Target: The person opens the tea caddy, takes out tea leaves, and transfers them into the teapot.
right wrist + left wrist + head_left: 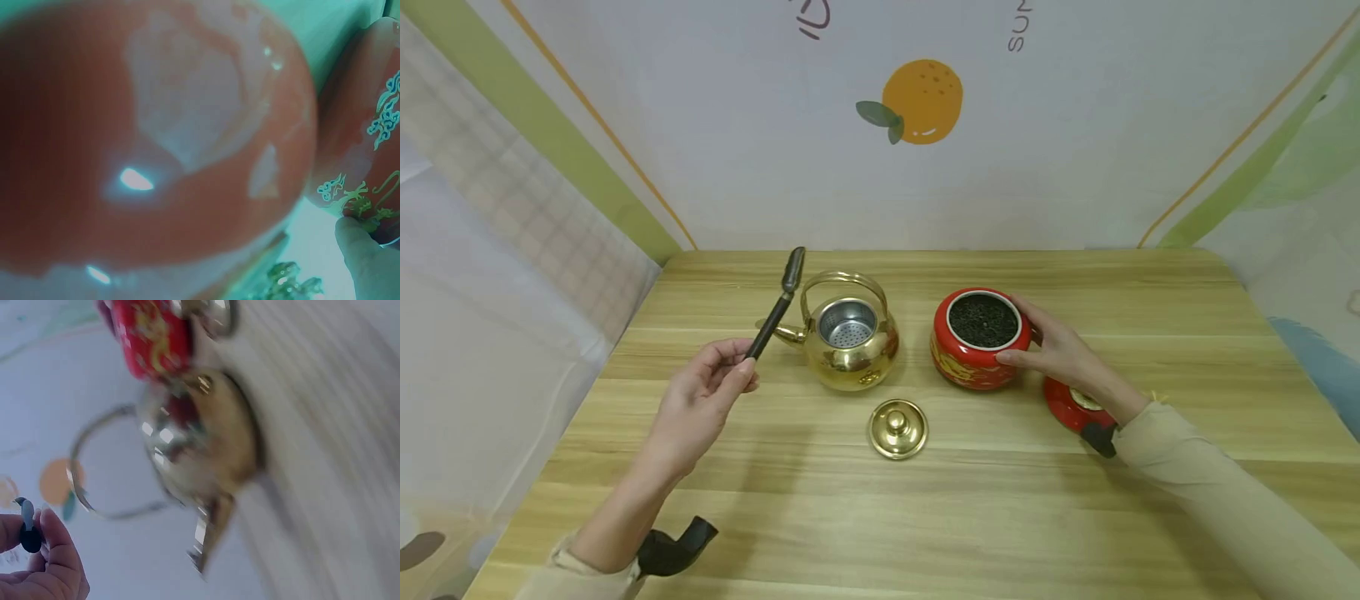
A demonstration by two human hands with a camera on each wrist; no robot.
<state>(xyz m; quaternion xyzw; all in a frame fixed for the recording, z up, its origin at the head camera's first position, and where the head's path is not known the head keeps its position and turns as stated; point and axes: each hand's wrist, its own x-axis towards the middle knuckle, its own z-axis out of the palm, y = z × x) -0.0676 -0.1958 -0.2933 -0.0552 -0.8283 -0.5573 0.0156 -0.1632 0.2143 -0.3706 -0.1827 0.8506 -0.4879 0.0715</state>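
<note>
Wooden table (962, 517) below: left grip (700, 407) pinches scoop (770, 326), long axis slanting away rightward, head farthest; right grip (1062, 353) holds jar (973, 369).

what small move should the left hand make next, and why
Probably carry the scoop across to the open mouth of the red jar: the left hand holds it up near the kettle, the right hand grips the jar, dark leaves show inside it, and the kettle's strainer has none.
</note>
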